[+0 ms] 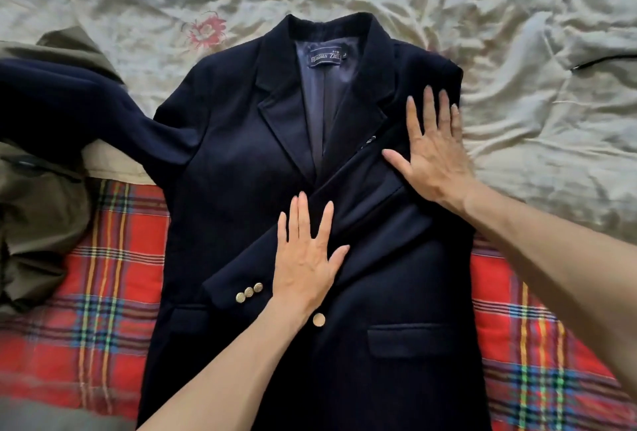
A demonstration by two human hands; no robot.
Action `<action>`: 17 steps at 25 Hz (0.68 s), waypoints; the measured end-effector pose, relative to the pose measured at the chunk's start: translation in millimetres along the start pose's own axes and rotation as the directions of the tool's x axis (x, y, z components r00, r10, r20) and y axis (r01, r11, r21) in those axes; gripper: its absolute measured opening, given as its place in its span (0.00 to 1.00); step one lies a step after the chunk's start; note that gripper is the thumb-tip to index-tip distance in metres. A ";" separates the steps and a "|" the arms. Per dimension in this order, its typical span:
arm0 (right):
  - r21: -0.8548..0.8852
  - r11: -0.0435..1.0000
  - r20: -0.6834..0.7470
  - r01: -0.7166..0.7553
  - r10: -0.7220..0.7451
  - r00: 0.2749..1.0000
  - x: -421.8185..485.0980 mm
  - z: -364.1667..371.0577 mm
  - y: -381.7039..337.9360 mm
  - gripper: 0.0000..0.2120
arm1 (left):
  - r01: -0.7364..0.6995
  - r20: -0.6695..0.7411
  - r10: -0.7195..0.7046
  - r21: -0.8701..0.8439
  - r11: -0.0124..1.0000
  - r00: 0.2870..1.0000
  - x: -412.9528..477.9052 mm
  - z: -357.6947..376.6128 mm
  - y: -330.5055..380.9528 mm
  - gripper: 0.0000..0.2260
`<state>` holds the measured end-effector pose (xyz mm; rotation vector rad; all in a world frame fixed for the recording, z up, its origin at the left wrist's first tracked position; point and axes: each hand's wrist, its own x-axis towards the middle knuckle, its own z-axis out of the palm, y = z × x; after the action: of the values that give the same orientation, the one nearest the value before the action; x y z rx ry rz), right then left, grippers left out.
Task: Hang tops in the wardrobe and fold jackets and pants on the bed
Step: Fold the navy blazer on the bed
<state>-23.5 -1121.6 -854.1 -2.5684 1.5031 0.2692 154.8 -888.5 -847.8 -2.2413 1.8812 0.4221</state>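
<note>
A navy blazer (234, 189) with gold buttons lies face up on the bed, collar away from me. Its right-side sleeve (362, 210) is folded diagonally across the chest, cuff with three gold buttons at the lower left. My left hand (306, 258) presses flat on that sleeve near the cuff, fingers straight. My right hand (434, 154) lies flat on the shoulder end of the same sleeve, fingers spread. The other sleeve (69, 110) stretches out to the left, over an olive garment.
An olive-green garment (38, 210) is heaped at the left edge. A red plaid blanket (113, 258) covers the near part of the bed, a crumpled pale floral sheet (517, 68) the far part. A pale item with a dark zip (603, 65) lies at the right.
</note>
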 end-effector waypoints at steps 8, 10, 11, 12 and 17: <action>-0.082 0.915 -0.187 0.396 -0.404 0.895 -75.8 -6.8 -76.8 0.30 | -0.005 0.060 0.002 0.050 0.999 0.998 0.5 -5.5 -0.8 0.34; -0.132 0.903 -0.110 0.408 -0.423 0.900 -82.0 13.3 -74.6 0.30 | -0.036 0.047 0.035 0.038 0.999 0.998 -1.4 -8.6 -1.4 0.34; -0.129 0.915 -0.103 0.383 -0.397 0.912 -78.7 19.0 -73.3 0.30 | -0.025 0.017 0.025 0.043 0.999 1.000 -6.5 -9.5 -9.7 0.35; -0.134 0.918 -0.080 0.373 -0.385 0.919 -76.3 21.3 -74.1 0.29 | 0.010 -0.006 -0.010 0.048 0.999 1.000 -16.7 -9.5 -23.2 0.35; -0.038 0.960 -0.080 0.276 -0.278 0.957 -85.5 13.6 -89.5 0.30 | 0.203 0.013 -0.204 0.084 0.976 0.979 -92.4 6.9 -110.2 0.35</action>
<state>12.5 -1002.8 -843.8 -2.8000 1.1478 0.1468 248.0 -780.5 -828.1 -2.3337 1.6061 0.3274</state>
